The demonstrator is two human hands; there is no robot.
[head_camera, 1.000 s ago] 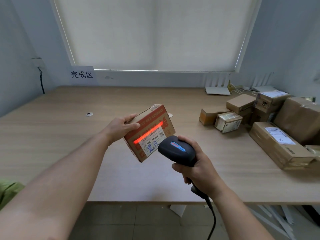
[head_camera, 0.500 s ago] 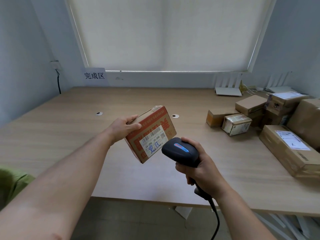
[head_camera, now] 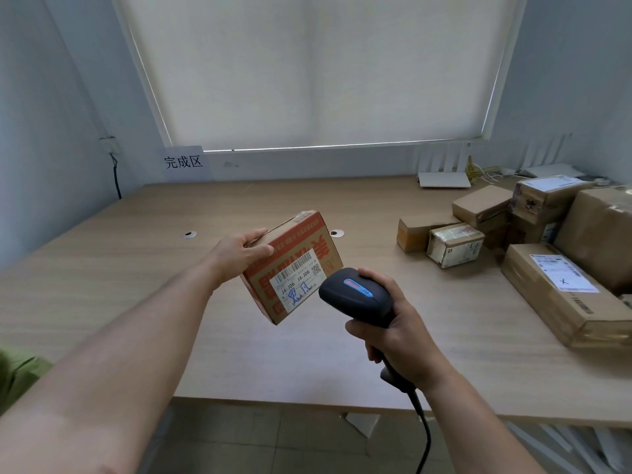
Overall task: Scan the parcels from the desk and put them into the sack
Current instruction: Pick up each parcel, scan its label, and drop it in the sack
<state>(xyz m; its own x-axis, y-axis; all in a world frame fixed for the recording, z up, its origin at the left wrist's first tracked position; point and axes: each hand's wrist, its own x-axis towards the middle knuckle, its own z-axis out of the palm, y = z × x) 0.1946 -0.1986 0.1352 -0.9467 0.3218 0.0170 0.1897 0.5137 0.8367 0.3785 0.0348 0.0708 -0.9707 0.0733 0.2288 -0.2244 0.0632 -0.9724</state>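
My left hand (head_camera: pixel 239 253) grips a small cardboard parcel (head_camera: pixel 294 268) with red print and a white barcode label, held tilted above the wooden desk (head_camera: pixel 136 268). Just right of the parcel, my right hand (head_camera: pixel 393 336) holds a black handheld scanner (head_camera: pixel 355 295) by its handle, its head pointing at the label. No red scan line shows on the label. A green patch, perhaps the sack (head_camera: pixel 17 374), sits at the lower left edge, mostly hidden by my arm.
Several cardboard parcels (head_camera: pixel 554 292) are piled at the desk's right side. Two white routers (head_camera: pixel 443 179) stand at the back near the wall. A paper sign (head_camera: pixel 184 162) with characters leans at the back left. The scanner cable (head_camera: pixel 425 436) hangs below the desk's front edge.
The red scan line on the label one second ago has gone out. My view has turned left, shifting the pile rightward; both hands keep their hold on parcel and scanner.
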